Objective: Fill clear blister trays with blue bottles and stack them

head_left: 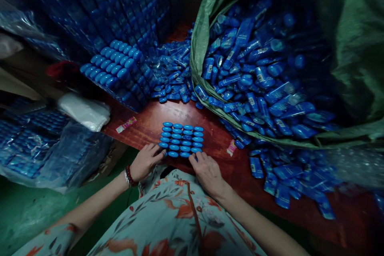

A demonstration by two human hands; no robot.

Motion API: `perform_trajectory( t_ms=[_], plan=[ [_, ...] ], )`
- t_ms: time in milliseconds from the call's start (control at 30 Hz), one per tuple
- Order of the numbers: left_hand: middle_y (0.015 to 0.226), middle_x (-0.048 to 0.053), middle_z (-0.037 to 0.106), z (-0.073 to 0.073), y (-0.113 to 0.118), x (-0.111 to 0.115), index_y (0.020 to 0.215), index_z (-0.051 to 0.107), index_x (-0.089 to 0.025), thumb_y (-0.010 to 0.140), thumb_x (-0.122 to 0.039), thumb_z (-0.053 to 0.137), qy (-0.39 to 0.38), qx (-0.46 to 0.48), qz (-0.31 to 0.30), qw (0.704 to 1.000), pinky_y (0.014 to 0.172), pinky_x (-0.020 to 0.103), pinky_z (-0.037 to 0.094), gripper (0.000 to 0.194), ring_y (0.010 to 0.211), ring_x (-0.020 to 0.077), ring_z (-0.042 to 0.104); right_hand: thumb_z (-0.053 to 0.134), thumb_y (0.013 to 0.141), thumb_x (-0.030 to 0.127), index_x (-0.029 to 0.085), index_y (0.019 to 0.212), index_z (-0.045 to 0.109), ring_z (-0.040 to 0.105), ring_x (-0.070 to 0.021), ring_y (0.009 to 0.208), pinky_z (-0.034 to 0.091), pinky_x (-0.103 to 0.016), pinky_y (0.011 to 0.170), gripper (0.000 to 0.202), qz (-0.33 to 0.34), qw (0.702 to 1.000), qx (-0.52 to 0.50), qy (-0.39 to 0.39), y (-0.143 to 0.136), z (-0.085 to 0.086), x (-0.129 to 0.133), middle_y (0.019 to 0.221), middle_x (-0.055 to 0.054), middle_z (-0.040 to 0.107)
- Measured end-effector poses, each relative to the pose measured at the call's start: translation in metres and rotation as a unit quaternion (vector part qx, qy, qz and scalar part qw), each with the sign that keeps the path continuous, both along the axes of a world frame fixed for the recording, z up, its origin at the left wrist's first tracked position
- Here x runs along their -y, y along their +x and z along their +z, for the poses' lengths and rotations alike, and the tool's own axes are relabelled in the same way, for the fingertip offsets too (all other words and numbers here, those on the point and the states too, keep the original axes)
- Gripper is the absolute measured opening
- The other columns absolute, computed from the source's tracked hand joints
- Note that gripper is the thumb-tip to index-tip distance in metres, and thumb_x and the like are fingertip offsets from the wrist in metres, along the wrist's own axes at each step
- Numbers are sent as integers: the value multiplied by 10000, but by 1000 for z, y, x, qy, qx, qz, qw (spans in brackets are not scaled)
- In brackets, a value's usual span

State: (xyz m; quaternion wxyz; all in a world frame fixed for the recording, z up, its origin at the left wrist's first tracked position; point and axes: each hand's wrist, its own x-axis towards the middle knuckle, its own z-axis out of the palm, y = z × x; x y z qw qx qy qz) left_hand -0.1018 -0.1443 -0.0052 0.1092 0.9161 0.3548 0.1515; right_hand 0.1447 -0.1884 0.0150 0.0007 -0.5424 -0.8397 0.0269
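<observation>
A small block of blue plastic bottles (181, 137), their glossy oval tops facing up, stands in tight rows on the reddish-brown table. At its near left corner, the fingers of my left hand (147, 161) are bent against the end bottle. My right hand (207, 171) has its fingers curled on the near right corner. Between them, the two hands grip the front row from both ends. My fingertips are partly hidden against the bottles.
A large green sack (199, 44) spills blue bottles (264, 84) onto the table (150, 118) on the right. A stacked block (111, 64) stands back left, before tall wrapped stacks (120, 4). Clear plastic bags (85, 112) lie left; pink wrappers (126, 125) lie on the table.
</observation>
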Motion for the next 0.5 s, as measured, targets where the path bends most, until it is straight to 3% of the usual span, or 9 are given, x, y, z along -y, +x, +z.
perform_trajectory(
  t_ms=[133,233,300,367,500],
  plan=[
    [1079,114,540,6,6,8,1188,539,-238,878,-287,478,61,47,91,993,773,361,435,320,923,221,504,444,912,279,210,1148,569,586,-203,811,467,-308,697,275,-86,991,-81,58,7,3,14,950,-95,635],
    [1308,142,422,10,27,3,1385,316,-251,894,-315,435,25,115,191,975,954,429,374,509,1182,261,423,428,913,373,217,1316,453,566,-240,1022,467,-341,833,433,-137,970,-165,115,9,11,7,1189,-128,568],
    [1446,169,275,7,46,-7,1441,183,-219,899,-376,413,-13,111,248,962,1040,513,270,609,1328,306,269,414,906,416,194,1382,373,424,-307,1231,401,-441,958,527,-136,962,-197,133,5,12,-10,1366,-157,428],
    [1486,192,206,1,64,-18,1450,153,-187,890,-448,412,-53,88,277,955,1056,586,194,669,1373,340,176,397,899,456,179,1412,320,256,-353,1338,311,-557,1010,588,-114,966,-199,120,-2,5,-31,1456,-167,301],
    [1490,189,213,-12,78,-33,1432,231,-195,863,-536,420,-139,108,291,941,1064,613,183,690,1375,334,195,427,889,453,241,1415,313,211,-358,1359,311,-621,986,578,-70,977,-194,48,-12,-19,-60,1468,-124,304]
  ],
)
